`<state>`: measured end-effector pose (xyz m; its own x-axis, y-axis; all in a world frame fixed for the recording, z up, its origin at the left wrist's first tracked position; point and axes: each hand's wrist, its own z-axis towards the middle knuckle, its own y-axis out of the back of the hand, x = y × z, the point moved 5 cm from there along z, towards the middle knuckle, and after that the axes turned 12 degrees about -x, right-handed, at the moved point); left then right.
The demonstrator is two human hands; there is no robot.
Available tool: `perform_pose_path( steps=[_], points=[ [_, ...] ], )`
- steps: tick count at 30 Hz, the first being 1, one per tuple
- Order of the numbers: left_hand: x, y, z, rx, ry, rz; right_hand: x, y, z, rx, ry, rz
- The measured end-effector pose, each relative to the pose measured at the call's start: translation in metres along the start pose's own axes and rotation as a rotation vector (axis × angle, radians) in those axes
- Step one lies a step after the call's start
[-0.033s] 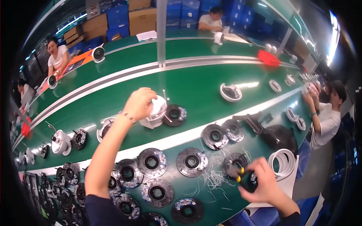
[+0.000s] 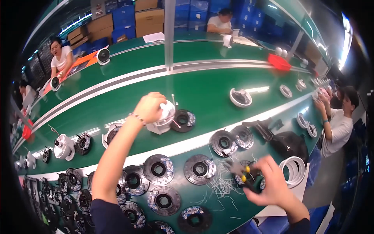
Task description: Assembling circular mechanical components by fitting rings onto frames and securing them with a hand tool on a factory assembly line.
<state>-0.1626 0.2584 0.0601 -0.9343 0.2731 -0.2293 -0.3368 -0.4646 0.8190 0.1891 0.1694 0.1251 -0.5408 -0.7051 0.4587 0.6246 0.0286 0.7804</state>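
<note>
My left hand is closed on the upper part of a white plastic housing, which stands on the green belt; its fingertips are partly hidden. A thin wire sticks up from this housing. Touching or just beside it lies a black round part with a circuit board. Small cutting pliers with yellow on their handles are in my right hand. Their grey jaws point left, over a heap of cut white strips that look like cable ties. Another black disc is partly covered by the pliers.
Several black discs with circuit boards cover the near bench. White rings, a black bag and a dark tool lie at right. White housings stand along the belt. A co-worker works at far right; others sit beyond.
The pliers have moved slightly up and left, and my right hand has risen a little with them. My left hand stays on the white housing. The whole view has shifted slightly.
</note>
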Motion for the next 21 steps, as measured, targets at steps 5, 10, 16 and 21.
perform_pose_path(
  steps=[5, 10, 16, 21],
  points=[
    [0.008, -0.06, 0.019, 0.168, 0.055, 0.122, 0.003, -0.075, 0.097, 0.028, 0.166, -0.231],
    [0.004, -0.051, 0.018, -0.071, 0.021, -0.054, -0.001, -0.138, 0.132, 0.074, 0.086, -0.419],
    [0.003, -0.051, 0.017, -0.078, 0.04, -0.188, -0.013, -0.157, 0.149, 0.025, -0.019, -0.583],
    [-0.005, -0.057, 0.025, -0.002, 0.092, -0.214, -0.016, -0.162, 0.152, 0.048, -0.014, -0.639]
  ],
)
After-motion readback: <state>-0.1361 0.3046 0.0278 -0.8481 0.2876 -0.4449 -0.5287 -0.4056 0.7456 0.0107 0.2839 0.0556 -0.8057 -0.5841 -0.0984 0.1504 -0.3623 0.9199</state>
